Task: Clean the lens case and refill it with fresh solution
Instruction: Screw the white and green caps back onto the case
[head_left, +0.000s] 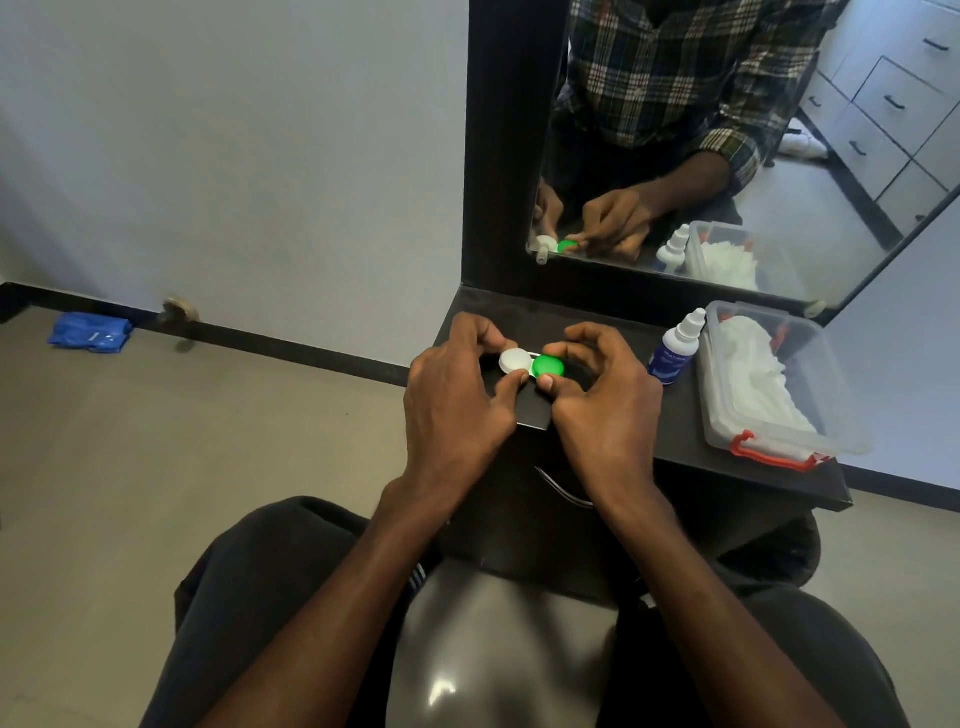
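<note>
Pale grey walls and a beige floor surround a narrow black shelf (675, 441) set under a black-framed mirror (727, 156). Over the shelf's left end, a small plastic lens case (531, 364) with one white round cap and one green round cap is held between both hands. The left hand (457, 395) pinches the white cap side, thumb at the near edge and fingers curled over the far edge. The right hand (597, 395) grips the green cap side in the same way, thumb tip just below the green cap. Both caps are on the case. To the right, a small blue solution bottle with a white dropper tip (675, 348) stands upright on the shelf, just beside a clear plastic box with red clips (841, 415) that holds white tissue. Far off on the floor by the wall lies a blue plastic packet (89, 332). The mirror reflects the hands, the bottle and the box.
</note>
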